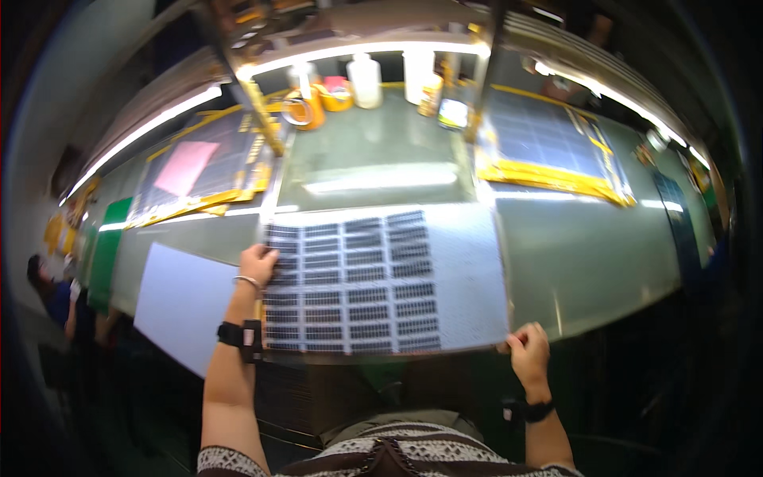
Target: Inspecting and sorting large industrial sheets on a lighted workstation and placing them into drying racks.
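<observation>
A large pale sheet [470, 278] lies in front of me, its left and middle part covered by rows of dark, finely striped rectangles. My left hand [259, 264] is closed on the sheet's left edge, thumb on top. At the near right corner, my right hand [528, 348] pinches the sheet between thumb and fingers. The sheet's near edge reaches out over the table's front edge. Beside my left forearm, a plain bluish-white board [187, 298] partly sticks out past the table edge.
Glossy green table [588, 270] stretches to both sides. Yellow-taped dark panels stand at the left [230, 151] and right [540, 131], a pink paper [184, 168] on the left one. White bottles [365, 81] and orange tape rolls [306, 111] line the back between metal posts. Another person [56, 298] is far left.
</observation>
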Action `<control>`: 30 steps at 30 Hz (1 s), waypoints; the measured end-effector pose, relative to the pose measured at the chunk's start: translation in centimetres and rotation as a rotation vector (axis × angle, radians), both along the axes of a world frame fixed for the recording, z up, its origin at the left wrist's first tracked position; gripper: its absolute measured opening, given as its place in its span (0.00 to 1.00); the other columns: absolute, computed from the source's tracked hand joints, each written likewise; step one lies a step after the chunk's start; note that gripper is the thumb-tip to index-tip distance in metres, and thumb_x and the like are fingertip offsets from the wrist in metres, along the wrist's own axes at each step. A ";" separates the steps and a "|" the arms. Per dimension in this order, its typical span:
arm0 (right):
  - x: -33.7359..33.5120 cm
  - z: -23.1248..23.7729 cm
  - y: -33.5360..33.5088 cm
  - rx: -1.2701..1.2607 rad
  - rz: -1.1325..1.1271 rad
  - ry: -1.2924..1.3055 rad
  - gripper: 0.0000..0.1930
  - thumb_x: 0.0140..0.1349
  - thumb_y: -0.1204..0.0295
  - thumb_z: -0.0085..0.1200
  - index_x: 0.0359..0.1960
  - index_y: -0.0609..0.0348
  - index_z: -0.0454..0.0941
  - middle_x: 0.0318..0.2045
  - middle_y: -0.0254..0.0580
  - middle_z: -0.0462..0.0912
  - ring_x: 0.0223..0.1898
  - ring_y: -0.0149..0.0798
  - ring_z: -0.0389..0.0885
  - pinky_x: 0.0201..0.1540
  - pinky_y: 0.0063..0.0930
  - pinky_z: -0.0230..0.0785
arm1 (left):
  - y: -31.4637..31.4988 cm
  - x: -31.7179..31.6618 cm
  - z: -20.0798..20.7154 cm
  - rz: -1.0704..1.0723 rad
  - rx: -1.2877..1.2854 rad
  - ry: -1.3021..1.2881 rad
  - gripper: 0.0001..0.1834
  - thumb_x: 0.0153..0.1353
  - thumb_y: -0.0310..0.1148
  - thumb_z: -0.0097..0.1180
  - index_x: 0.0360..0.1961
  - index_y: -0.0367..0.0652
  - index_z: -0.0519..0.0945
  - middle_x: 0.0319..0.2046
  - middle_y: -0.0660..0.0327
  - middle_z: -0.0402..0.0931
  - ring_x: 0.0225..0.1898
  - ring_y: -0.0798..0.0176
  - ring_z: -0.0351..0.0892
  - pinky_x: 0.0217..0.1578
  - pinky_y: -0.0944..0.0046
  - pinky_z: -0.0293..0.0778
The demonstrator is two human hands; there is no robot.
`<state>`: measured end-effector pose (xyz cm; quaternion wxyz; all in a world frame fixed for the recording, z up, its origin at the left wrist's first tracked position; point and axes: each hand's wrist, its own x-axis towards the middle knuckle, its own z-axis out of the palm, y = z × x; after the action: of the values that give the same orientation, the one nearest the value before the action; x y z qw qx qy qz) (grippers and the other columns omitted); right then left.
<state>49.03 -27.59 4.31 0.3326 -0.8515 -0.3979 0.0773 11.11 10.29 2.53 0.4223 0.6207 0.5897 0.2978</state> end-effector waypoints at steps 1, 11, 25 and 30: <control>0.2 -0.1 -0.1 -0.031 -0.007 0.023 0.09 0.42 0.76 0.58 0.18 0.61 0.68 0.21 0.45 0.69 0.27 0.49 0.69 0.31 0.39 0.61 | -0.3 0.8 0.5 0.013 -0.032 -0.022 0.09 0.52 0.28 0.57 0.29 0.30 0.76 0.23 0.58 0.75 0.23 0.67 0.75 0.21 0.69 0.73; 0.2 -0.5 -0.4 -0.093 0.014 0.076 0.11 0.41 0.79 0.58 0.17 0.62 0.64 0.22 0.44 0.67 0.26 0.47 0.67 0.32 0.37 0.60 | 2.5 2.4 0.7 0.127 0.152 0.567 0.23 0.50 0.38 0.60 0.48 0.50 0.71 0.37 0.48 0.77 0.41 0.45 0.76 0.41 0.54 0.71; -0.6 1.2 0.4 -0.164 -0.019 0.124 0.11 0.42 0.81 0.57 0.17 0.63 0.64 0.22 0.43 0.67 0.26 0.44 0.66 0.31 0.34 0.60 | 2.8 2.8 0.1 -0.127 0.315 0.929 0.23 0.58 0.28 0.42 0.51 0.68 0.73 0.36 0.54 0.75 0.40 0.51 0.77 0.41 0.55 0.73; -0.4 1.5 0.3 -0.170 -0.022 0.157 0.11 0.42 0.81 0.57 0.18 0.62 0.64 0.22 0.43 0.67 0.26 0.44 0.66 0.32 0.34 0.60 | 2.7 3.0 0.4 -0.152 0.329 0.934 0.23 0.57 0.29 0.43 0.53 0.67 0.72 0.37 0.54 0.75 0.39 0.51 0.78 0.40 0.56 0.74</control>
<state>48.63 -27.26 5.81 0.2900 -0.8724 -0.3532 0.1736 14.11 13.02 2.91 0.0302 0.7873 0.6141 0.0453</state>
